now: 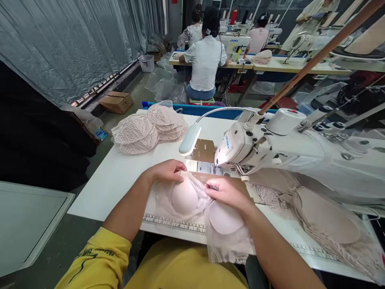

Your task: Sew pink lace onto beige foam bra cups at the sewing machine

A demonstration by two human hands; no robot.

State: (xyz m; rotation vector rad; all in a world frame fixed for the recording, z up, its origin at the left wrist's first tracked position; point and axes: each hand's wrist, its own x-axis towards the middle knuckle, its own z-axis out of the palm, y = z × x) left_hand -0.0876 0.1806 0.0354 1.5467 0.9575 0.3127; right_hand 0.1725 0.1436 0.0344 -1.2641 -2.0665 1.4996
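Observation:
A pale pink bra (185, 197) with lace and two moulded cups lies at the table's front edge, partly hanging over it. My left hand (167, 171) pinches the upper edge of its left cup. Between the cups, my right hand (224, 192) grips the fabric, with a small dark tool showing at its fingers, too little of it visible to name. Just beyond both hands stands a white sewing machine (237, 144), its needle area lit by a lamp (190, 139) on a bendable neck.
Stacked lace cups (135, 134) rest at the table's back left. More beige bra pieces (327, 214) lie right, under and before the machine. A printed ruler (174, 223) runs along the front edge. A brown rod (319, 56) slants overhead. Co-workers (206, 60) sit beyond the table.

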